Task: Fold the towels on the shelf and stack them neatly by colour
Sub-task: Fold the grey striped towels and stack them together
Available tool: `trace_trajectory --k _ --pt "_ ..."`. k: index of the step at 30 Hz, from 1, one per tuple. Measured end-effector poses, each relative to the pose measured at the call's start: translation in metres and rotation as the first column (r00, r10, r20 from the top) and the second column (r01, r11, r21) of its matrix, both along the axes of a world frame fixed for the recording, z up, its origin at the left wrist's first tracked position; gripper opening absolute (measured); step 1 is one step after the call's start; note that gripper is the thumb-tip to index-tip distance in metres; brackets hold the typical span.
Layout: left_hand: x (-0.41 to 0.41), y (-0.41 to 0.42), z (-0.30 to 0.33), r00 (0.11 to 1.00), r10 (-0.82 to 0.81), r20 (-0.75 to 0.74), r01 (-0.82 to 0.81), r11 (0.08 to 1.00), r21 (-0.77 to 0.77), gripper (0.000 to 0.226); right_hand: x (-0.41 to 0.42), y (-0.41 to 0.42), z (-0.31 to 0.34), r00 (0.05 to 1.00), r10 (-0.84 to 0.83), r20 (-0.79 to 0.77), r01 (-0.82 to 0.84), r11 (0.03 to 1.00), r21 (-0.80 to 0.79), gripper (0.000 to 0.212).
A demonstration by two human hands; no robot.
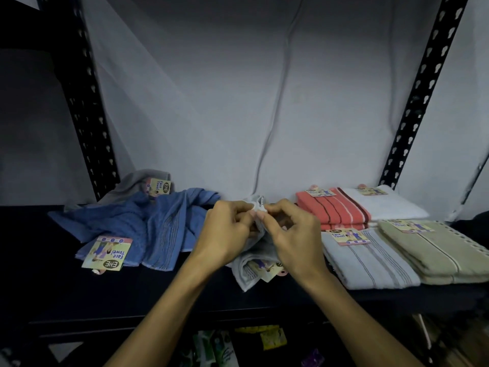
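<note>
Both of your forearms reach in from the bottom of the view and meet at mid-shelf. Your left hand point(227, 230) has its fingers curled, thumb and fingertips pinching the top edge of a pale grey towel point(250, 271). Your right hand point(289, 234) faces it, just beside and nearly touching, fingers bent with thumb and forefinger pinching the same bunched edge. The towel hangs crumpled below your hands onto the dark shelf point(79, 295), its card label partly tucked in the folds and unreadable.

To your left lies a rumpled blue towel point(148, 226), unfolded, with a card tag point(108, 252) on its front corner reading "ENE Face Towel". Behind it a grey towel point(132, 185) is heaped against the back, its tag point(158, 187) showing the same "ENE Face Towel" wording.

To your right sit the folded ones: a coral striped stack point(336, 210) at the back with a white towel point(383, 205) beside it, and in front a light blue-grey striped towel point(370, 263) next to a beige stack point(434, 252). The tag point(346, 237) on the blue-grey one reads "ENE Face Towel"; the tags on the coral, white and beige are too small to read.
</note>
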State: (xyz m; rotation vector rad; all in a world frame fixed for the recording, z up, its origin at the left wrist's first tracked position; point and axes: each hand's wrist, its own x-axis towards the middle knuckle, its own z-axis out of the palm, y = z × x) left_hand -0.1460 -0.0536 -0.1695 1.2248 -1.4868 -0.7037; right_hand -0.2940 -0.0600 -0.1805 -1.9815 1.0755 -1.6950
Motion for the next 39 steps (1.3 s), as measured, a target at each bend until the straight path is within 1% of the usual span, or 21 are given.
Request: trace_trajectory --k 1,3,5,7,10,12,13,14,15,16,18,20,21,22,24,26,28,31,34,36,39 --pt "0.000 0.001 0.001 1.000 -0.024 -0.016 0.024 1.000 0.006 0.021 0.000 0.001 -0.003 1.000 0.017 -0.011 -0.017 1.000 -0.023 0.003" --pt "0.002 0.003 0.001 0.993 -0.085 -0.076 0.086 0.996 0.014 0.023 -0.002 0.002 -0.008 0.997 0.060 -0.040 -0.061 0.998 -0.024 0.014" --pt "0.008 0.004 0.000 0.984 -0.133 -0.121 0.135 0.991 0.012 0.028 -0.006 0.002 -0.009 0.987 0.140 -0.076 -0.138 0.990 0.032 0.025" --pt "0.016 0.004 -0.003 0.984 -0.131 -0.125 0.134 0.991 0.015 0.036 -0.012 0.000 -0.006 0.964 0.251 -0.092 -0.240 0.964 0.117 0.032" --pt "0.025 0.006 -0.007 0.963 -0.214 -0.164 0.222 0.975 0.031 0.031 -0.025 -0.008 0.002 0.952 0.306 -0.022 -0.295 0.934 0.200 0.035" --pt "0.032 0.010 -0.008 0.946 -0.301 -0.121 0.308 0.950 0.042 0.027 -0.033 -0.012 0.011 0.959 0.283 -0.009 -0.277 0.942 0.188 0.035" --pt "0.034 0.012 -0.009 0.939 -0.335 -0.072 0.338 0.940 0.045 0.025 -0.037 -0.013 0.016 0.958 0.279 -0.064 -0.265 0.948 0.176 0.038" --pt "0.036 0.015 -0.008 0.934 -0.357 -0.015 0.357 0.933 0.049 0.024 -0.040 -0.014 0.022 0.946 0.278 -0.165 -0.252 0.954 0.165 0.042" --pt "0.037 0.018 -0.008 0.929 -0.366 0.046 0.364 0.930 0.054 0.022 -0.044 -0.015 0.029 0.911 0.285 -0.297 -0.243 0.955 0.172 0.045" --pt "0.037 0.021 -0.007 0.924 -0.366 0.110 0.362 0.930 0.057 0.021 -0.046 -0.016 0.034 0.847 0.296 -0.442 -0.227 0.953 0.202 0.044" --pt "0.035 0.026 -0.006 0.901 -0.356 0.247 0.355 0.934 0.047 0.021 -0.050 -0.022 0.042 0.649 0.316 -0.692 -0.151 0.945 0.290 0.030" --pt "0.034 0.030 -0.005 0.872 -0.350 0.342 0.363 0.931 0.029 0.022 -0.049 -0.030 0.045 0.451 0.352 -0.820 -0.077 0.931 0.357 0.017" --pt "0.035 0.032 -0.006 0.864 -0.342 0.370 0.362 0.932 0.017 0.022 -0.049 -0.033 0.046 0.398 0.374 -0.838 -0.063 0.922 0.381 0.013" --pt "0.037 0.033 -0.005 0.861 -0.324 0.392 0.353 0.935 -0.003 0.023 -0.049 -0.036 0.047 0.382 0.387 -0.839 -0.063 0.917 0.394 0.015" --pt "0.042 0.035 -0.002 0.859 -0.264 0.438 0.320 0.946 -0.059 0.023 -0.050 -0.041 0.050 0.398 0.379 -0.835 -0.056 0.919 0.390 0.025" --pt "0.049 0.035 0.004 0.836 -0.197 0.512 0.293 0.949 -0.113 0.021 -0.053 -0.043 0.057 0.408 0.375 -0.832 -0.068 0.922 0.382 0.027" --pt "0.058 0.030 0.014 0.791 -0.116 0.601 0.261 0.952 -0.159 0.018 -0.059 -0.043 0.070 0.403 0.468 -0.787 -0.098 0.877 0.471 0.019" --pt "0.070 0.018 0.036 0.722 -0.003 0.692 0.224 0.947 -0.230 0.016 -0.065 -0.041 0.093 0.334 0.647 -0.685 -0.123 0.751 0.649 0.007" --pt "0.070 0.010 0.062 0.699 0.028 0.714 0.222 0.941 -0.255 0.012 -0.065 -0.039 0.106 0.327 0.671 -0.665 -0.155 0.733 0.663 0.008" --pt "0.068 0.003 0.076 0.693 0.015 0.721 0.241 0.938 -0.250 0.009 -0.064 -0.036 0.109 0.354 0.656 -0.667 -0.197 0.749 0.633 0.013" --pt "0.070 -0.011 0.090 0.644 0.032 0.764 0.251 0.935 -0.251 0.009 -0.067 -0.030 0.113 0.465 0.662 -0.587 -0.289 0.741 0.607 0.018"
